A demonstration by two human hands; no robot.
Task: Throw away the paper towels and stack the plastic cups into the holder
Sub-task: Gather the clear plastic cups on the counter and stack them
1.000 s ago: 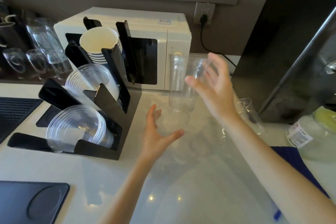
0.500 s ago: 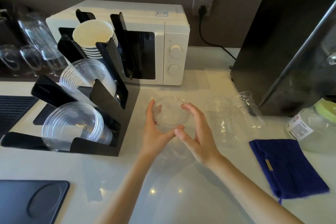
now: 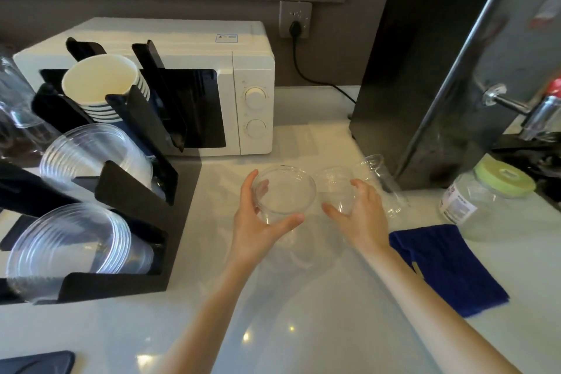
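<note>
My left hand (image 3: 258, 225) grips a stack of clear plastic cups (image 3: 283, 191) standing upright on the white counter, its rim facing up. My right hand (image 3: 361, 215) wraps around a second clear cup (image 3: 335, 188) just to the right of the stack. A third clear cup (image 3: 382, 179) stands further right, near the dark cabinet. The black cup holder (image 3: 136, 188) is at the left, with clear cups lying in its lower slot (image 3: 69, 249) and middle slot (image 3: 91, 155) and paper cups (image 3: 100, 85) in the top slot. No paper towels are visible.
A white microwave (image 3: 243, 76) stands behind the holder. A blue cloth (image 3: 446, 267) lies at the right, with a green-lidded jar (image 3: 482, 194) beyond it. A dark cabinet (image 3: 425, 70) rises at the back right. A dark tray corner (image 3: 36, 363) shows at bottom left.
My right hand lowered a clear cup into the stack held by my left hand, then moved right and closed around the neighbouring cup. The left hand stayed on the stack.
</note>
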